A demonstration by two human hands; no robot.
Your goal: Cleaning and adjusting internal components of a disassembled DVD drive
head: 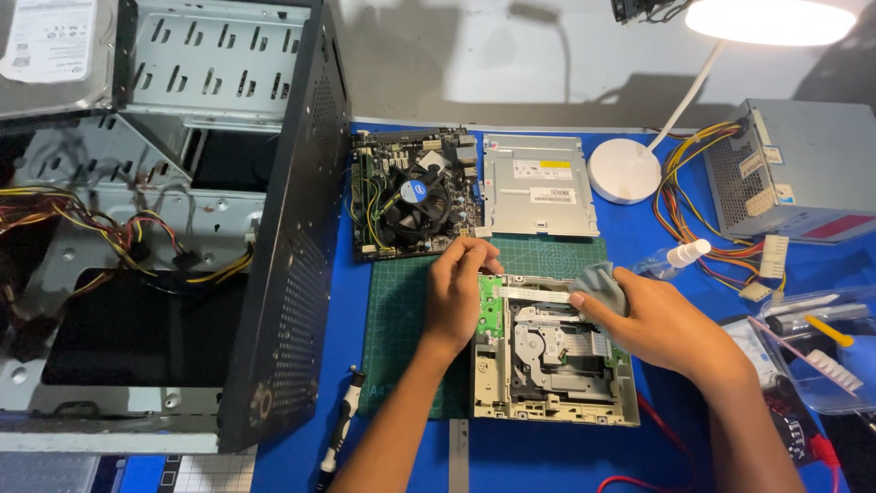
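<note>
Opened beige metal optical drive w/ exposed mechanism sits on the green cutting mat, centre, near side of the black motherboard w/ round fan. Left hand rests on the drive's far-left corner, fingers curled over the edge. Right hand pinches a small grey cloth vs. the drive's far-right top; white desk lamp & silver drive cover lie farther back.
</note>
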